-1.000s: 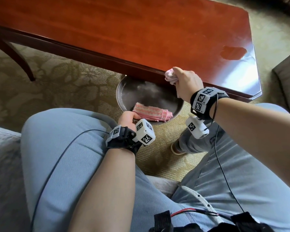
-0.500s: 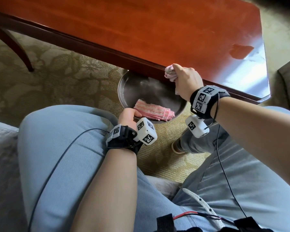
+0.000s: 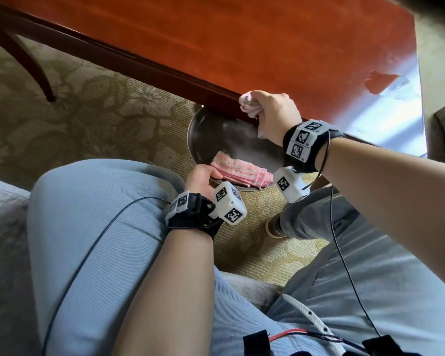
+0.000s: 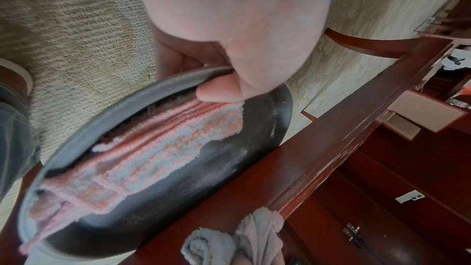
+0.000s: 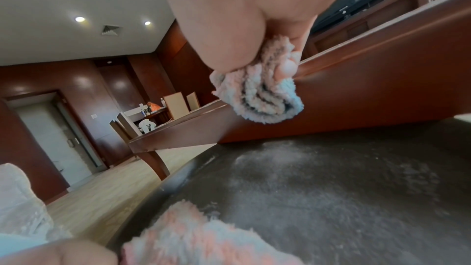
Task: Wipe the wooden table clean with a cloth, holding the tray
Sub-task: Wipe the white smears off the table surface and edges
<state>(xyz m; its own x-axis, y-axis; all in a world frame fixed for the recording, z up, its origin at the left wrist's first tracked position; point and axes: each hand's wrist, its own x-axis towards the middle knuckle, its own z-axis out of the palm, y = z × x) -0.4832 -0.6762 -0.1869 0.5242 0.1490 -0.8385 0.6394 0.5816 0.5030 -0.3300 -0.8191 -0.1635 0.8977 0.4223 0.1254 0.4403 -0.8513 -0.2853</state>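
Observation:
The glossy red-brown wooden table [image 3: 242, 47] runs across the top of the head view. My right hand [image 3: 267, 111] grips a bunched pale pink cloth [image 3: 249, 106] against the table's near edge; the same bunched cloth [image 5: 260, 96] touches the table's side rail [image 5: 356, 92]. Just below that edge, my left hand [image 3: 203, 174] holds a round dark metal tray [image 3: 208, 132] by its near rim, thumb [image 4: 219, 92] on top of it. A folded pink striped cloth [image 3: 239, 173] lies in the tray [image 4: 242, 168], under the thumb. Pale dust shows on the tray floor [image 5: 331, 188].
I sit on a pale sofa [image 3: 3, 227], knees in light trousers either side of the tray. Patterned carpet [image 3: 88, 111] lies below. A curved table leg [image 3: 28, 65] stands at far left. A shoe [image 3: 275, 227] rests on the carpet near the tray.
Both hands keep their holds and places. The right hand with its cloth stays at the table's edge. Only the head view has drifted slightly.

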